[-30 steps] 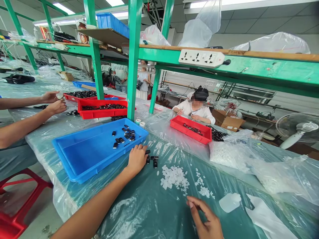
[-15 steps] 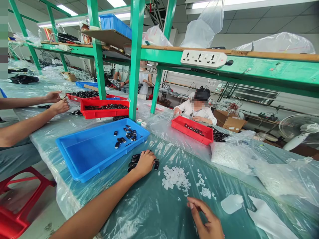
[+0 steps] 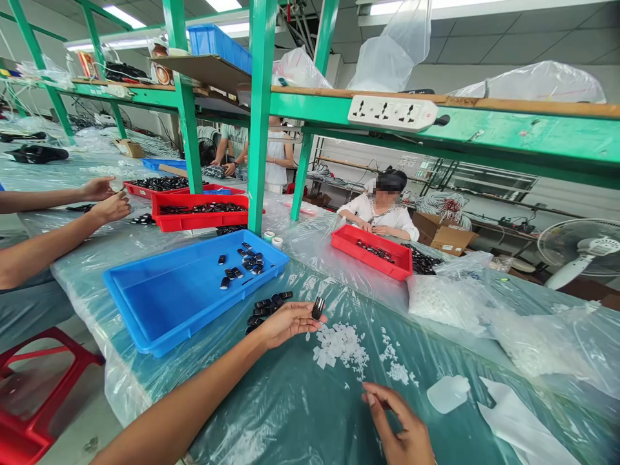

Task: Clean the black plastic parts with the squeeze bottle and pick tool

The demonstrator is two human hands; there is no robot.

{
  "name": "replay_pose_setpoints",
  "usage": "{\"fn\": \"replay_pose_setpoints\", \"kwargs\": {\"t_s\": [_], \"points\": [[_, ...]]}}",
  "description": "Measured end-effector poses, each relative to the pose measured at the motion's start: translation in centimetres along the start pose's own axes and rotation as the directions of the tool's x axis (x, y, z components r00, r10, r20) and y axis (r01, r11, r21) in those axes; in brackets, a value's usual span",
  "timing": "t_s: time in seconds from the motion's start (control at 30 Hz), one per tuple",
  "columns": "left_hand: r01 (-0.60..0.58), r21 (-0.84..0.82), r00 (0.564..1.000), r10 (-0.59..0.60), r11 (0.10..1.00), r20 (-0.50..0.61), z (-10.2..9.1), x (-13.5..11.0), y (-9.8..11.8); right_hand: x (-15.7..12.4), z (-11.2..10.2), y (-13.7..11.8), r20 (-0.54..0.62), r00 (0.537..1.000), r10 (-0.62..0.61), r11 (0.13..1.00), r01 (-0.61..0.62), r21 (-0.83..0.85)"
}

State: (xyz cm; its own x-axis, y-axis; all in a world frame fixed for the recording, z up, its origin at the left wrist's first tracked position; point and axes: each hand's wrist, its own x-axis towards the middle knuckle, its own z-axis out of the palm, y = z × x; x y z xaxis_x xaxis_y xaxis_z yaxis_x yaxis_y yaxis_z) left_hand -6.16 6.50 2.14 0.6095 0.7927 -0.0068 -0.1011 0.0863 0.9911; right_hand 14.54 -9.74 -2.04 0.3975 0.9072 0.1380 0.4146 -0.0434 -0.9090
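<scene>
The left hand (image 3: 287, 324) grips a small, glossy black block with a shiny, light-catching face (image 3: 318, 309) between thumb and fingertips, raised just above the near end of a pile of thin white translucent plastic pieces (image 3: 341, 345). The right hand (image 3: 400, 423) is near the lower edge of that pile, its thumb and index finger bent toward each other; whether they pinch anything is too small to tell.

Just beyond the left wrist, a loose cluster of similar black blocks (image 3: 264, 310) lies on the green table under clear plastic film (image 3: 285, 400). Next to the cluster is a long blue plastic tray (image 3: 169, 303), with more black blocks grouped toward its far right end. To the right of the white pile is a sparser scatter of small white bits (image 3: 398, 371), then a flat, milky bottle-shaped plastic piece (image 3: 448, 394) and a crumpled white sheet (image 3: 526, 420).

Farther out, clear bags of white pieces (image 3: 438, 303) rest near a red plastic tray holding dark parts (image 3: 362, 259), before a co-worker in a white top (image 3: 404, 221). At the left, another co-worker's hands (image 3: 110, 208) hold a small whitish item beside a second red tray (image 3: 203, 223).
</scene>
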Motion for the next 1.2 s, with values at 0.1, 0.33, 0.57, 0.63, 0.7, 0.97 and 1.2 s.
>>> {"fn": "replay_pose_setpoints", "kwargs": {"t_s": [0.1,0.33,0.57,0.63,0.7,0.97,1.2], "points": [[0.067,-0.258,0.998,-0.06,0.964,0.034,0.2,-0.1,0.0,0.0,0.0,0.0,-0.005,1.0,0.005,1.0,-0.005,0.025],[0.043,-0.092,0.999,-0.044,0.995,-0.005,0.7,-0.2,-0.1,0.1,0.0,0.1,0.001,0.999,0.033,0.999,-0.033,0.04],[-0.005,0.543,0.956,0.164,0.84,-0.245,-1.6,-0.1,0.7,0.1,-0.2,-0.1,0.011,0.999,0.049,0.998,-0.049,0.042],[0.058,0.657,0.922,0.212,0.752,-0.323,-2.7,-0.2,0.9,0.1,-0.3,-0.1,0.018,0.999,0.049,0.998,-0.049,0.031],[0.139,0.739,0.889,0.247,0.659,-0.387,-3.6,-0.4,1.0,0.1,-0.3,0.0,0.02,0.999,0.036,0.999,-0.037,0.022],[0.395,0.842,0.866,0.157,0.367,-0.475,-5.3,-0.8,1.6,0.3,-0.6,0.3,0.066,0.997,-0.029,0.999,0.031,-0.015],[0.277,0.926,0.947,0.092,0.258,-0.309,-5.5,-1.5,1.6,0.4,-0.7,0.3,0.087,0.995,-0.057,0.998,0.059,-0.017]]}}
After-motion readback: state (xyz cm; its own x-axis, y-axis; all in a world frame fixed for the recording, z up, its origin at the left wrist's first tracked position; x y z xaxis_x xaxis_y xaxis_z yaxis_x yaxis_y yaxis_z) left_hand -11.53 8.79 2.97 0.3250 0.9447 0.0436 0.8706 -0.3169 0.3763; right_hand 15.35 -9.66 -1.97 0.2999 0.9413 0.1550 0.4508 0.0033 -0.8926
